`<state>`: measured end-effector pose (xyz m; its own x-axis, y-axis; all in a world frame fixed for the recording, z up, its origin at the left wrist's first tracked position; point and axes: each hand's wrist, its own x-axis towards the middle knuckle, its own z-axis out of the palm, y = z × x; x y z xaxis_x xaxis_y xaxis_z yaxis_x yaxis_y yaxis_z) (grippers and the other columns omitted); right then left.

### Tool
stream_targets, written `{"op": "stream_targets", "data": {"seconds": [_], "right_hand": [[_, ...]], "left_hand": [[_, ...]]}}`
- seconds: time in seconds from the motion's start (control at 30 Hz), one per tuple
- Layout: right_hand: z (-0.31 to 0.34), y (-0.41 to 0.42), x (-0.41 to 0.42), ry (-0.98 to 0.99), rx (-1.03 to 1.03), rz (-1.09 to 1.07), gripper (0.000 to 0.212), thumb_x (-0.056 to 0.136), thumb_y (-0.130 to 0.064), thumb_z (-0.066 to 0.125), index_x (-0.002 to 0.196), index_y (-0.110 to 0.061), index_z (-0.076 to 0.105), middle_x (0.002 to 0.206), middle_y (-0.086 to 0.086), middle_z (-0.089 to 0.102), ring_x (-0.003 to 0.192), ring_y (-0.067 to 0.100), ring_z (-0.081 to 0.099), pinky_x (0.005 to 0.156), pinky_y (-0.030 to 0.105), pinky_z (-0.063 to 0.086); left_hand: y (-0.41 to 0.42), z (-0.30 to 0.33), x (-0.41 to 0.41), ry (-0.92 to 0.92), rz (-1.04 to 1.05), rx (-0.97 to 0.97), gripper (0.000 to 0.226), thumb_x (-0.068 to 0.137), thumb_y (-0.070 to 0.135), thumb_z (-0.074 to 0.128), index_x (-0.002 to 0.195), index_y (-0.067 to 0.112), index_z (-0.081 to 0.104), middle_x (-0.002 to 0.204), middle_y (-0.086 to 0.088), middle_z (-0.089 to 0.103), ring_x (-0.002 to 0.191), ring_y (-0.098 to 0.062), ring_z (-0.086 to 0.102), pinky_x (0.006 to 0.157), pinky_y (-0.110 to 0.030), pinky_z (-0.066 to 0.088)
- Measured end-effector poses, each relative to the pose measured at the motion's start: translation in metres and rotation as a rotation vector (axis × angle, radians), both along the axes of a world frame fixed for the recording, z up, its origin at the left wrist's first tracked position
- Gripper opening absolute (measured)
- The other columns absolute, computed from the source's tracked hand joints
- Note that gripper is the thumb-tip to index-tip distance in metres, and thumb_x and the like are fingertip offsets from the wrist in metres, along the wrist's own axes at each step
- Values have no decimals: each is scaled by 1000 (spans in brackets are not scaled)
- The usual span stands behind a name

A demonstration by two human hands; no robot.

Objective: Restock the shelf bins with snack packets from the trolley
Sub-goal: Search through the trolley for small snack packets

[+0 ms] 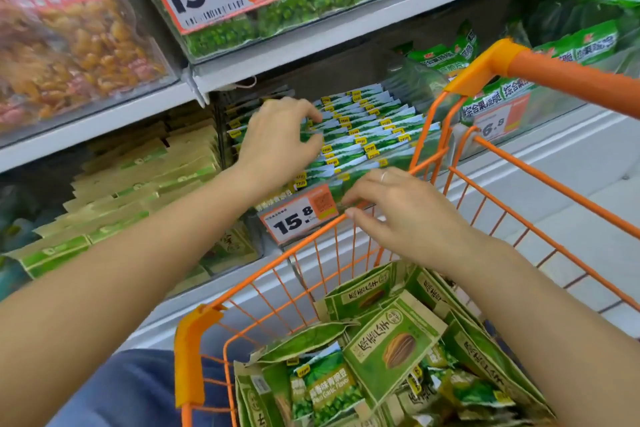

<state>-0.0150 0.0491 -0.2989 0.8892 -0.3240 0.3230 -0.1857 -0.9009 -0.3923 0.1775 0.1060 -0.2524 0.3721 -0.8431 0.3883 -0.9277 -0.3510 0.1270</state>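
— Where were the packets (360, 135)?
— Upright in the shelf bin (419, 87). My left hand (277, 139) pinched the front-left row's tops; my right hand (398, 211) hovered loosely curled, holding nothing.
— Handling?
— Light, crinkly, slippery, I judged; take the top seam.

Tight way into the packed pea-packet bin

The orange trolley (381, 218) rim crosses the bin's front; the shelf (311, 42) above overhangs it, and green pea packets (367, 128) fill the bin edge to edge.

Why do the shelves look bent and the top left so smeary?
In the head view, the wide-angle lens bows the shelf edge; the raisin bags at top left are motion-blurred, while the trolley packets stay sharp; lighting is even, with soft glare on the clear bins.
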Motion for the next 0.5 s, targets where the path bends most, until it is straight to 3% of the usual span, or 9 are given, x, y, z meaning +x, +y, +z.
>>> {"op": "stream_targets", "data": {"seconds": [0.1,0.2,0.27,0.37,0.43,0.5], "right_hand": [[10,15,-5,36,46,46,16,93,-37,55,90,-26,66,80,-9,62,87,21,62,71,36,48],[6,26,-8,402,-144,56,21,91,-42,54,87,-25,65,86,0,66,92,26,62,67,29,40],[-8,32,-15,648,-251,96,22,90,-41,57,84,-20,61,89,5,62,95,27,61,66,29,38],[-33,36,-33,1095,-271,201,29,86,-40,66,82,-13,58,81,4,58,86,25,57,65,29,39],[-50,33,-45,1355,-199,257,40,83,-44,70,67,-12,51,63,-1,46,69,22,49,65,28,43],[-65,31,-54,1475,-90,270,48,79,-49,72,56,-17,44,57,0,44,57,18,42,65,28,42]], "left_hand": [[56,-7,-45,51,-258,-111,20,87,31,53,99,21,67,99,4,68,100,-18,56,86,-31,40],[105,-30,-76,217,-335,-51,21,86,36,48,89,26,66,81,12,62,76,-5,49,70,-27,42],[124,-49,-87,294,-342,189,21,88,39,47,93,30,65,81,15,57,72,-1,49,67,-26,44],[132,-78,-88,226,-398,646,25,96,44,47,112,30,61,98,12,63,92,-11,59,72,-27,45],[132,-94,-85,244,-396,793,31,96,46,47,116,26,60,103,4,65,95,-18,60,69,-27,41],[129,-103,-83,240,-366,842,32,97,44,47,113,20,60,100,-3,64,92,-23,60,69,-30,45]]}}
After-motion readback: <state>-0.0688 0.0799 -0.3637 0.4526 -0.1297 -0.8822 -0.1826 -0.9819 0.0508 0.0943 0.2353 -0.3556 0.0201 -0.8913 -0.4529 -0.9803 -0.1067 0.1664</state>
